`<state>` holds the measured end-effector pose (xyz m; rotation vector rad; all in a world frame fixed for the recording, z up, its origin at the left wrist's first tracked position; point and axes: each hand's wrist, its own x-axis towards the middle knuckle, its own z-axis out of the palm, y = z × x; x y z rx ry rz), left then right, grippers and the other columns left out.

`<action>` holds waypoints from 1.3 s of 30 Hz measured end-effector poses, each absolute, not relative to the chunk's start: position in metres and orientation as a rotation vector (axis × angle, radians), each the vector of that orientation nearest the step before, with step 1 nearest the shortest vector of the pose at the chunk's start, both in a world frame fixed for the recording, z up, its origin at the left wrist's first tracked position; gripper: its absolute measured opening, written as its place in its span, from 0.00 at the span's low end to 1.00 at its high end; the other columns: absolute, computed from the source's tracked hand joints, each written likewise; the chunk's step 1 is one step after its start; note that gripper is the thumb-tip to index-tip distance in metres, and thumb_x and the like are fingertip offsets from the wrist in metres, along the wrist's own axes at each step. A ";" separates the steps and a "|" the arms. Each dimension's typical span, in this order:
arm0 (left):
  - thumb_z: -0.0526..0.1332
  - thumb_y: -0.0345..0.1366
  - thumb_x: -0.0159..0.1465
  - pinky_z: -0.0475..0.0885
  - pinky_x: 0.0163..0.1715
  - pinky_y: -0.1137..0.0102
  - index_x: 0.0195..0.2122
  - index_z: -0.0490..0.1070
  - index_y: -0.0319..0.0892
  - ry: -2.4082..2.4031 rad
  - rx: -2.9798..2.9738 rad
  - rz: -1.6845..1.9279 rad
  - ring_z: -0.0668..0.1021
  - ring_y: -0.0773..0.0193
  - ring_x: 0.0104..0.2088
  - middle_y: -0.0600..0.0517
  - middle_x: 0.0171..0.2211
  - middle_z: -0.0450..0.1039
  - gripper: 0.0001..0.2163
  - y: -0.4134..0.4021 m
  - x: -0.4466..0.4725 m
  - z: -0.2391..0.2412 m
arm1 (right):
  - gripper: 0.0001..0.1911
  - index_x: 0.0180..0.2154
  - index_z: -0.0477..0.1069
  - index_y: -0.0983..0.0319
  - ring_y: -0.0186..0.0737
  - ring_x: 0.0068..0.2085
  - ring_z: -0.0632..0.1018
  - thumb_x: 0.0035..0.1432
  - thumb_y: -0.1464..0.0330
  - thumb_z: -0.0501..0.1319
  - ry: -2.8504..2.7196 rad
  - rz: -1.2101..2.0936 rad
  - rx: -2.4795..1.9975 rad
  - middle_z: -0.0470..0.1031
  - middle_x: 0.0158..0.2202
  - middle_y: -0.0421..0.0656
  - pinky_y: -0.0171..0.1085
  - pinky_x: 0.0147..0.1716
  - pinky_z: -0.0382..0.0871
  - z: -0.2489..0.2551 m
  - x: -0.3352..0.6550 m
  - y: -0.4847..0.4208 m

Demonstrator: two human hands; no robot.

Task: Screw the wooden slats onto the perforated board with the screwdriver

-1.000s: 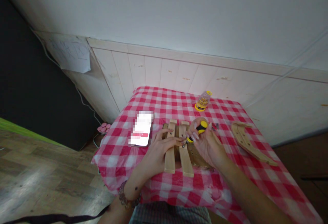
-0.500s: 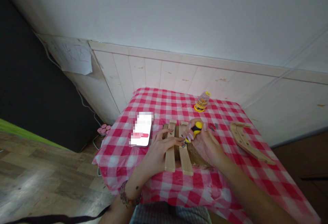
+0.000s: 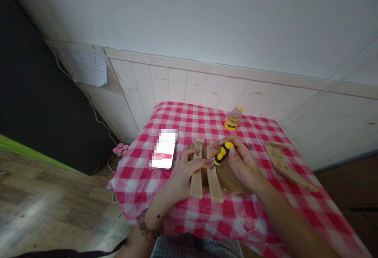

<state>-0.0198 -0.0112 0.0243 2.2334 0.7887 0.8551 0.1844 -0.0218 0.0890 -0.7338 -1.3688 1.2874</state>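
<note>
Two pale wooden slats, a left slat (image 3: 196,185) and a right slat (image 3: 215,189), lie side by side across a brown board (image 3: 233,179). My left hand (image 3: 187,167) grips the left slat from above. Its index finger stretches over to the right slat, close to the screwdriver's tip. Between the thumb and fingers of my right hand (image 3: 243,161) is a short yellow-and-black screwdriver (image 3: 223,153). It is tilted, its lower end at a small dark screw (image 3: 212,168) on the right slat. The exact contact there is too small to make out.
A lit phone (image 3: 163,149) lies left of the slats. Behind stands a clear bit holder with a yellow base (image 3: 234,119). A curved wooden piece with holes (image 3: 280,163) lies on the right, and a few screws (image 3: 250,146) lie near my right hand. A checked cloth (image 3: 189,118) covers the table.
My right hand has shifted slightly right and its fingers have loosened and turned about the handle, showing more of the screwdriver. The left hand and the slats look almost unmoved.
</note>
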 end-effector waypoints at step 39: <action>0.77 0.44 0.53 0.60 0.64 0.47 0.51 0.77 0.49 0.817 2.224 0.867 0.66 0.41 0.64 0.47 0.56 0.78 0.24 -0.012 -0.019 0.019 | 0.15 0.40 0.74 0.54 0.38 0.30 0.72 0.66 0.50 0.62 -1.220 1.384 -0.562 0.68 0.29 0.37 0.39 0.35 0.73 0.087 0.171 -0.027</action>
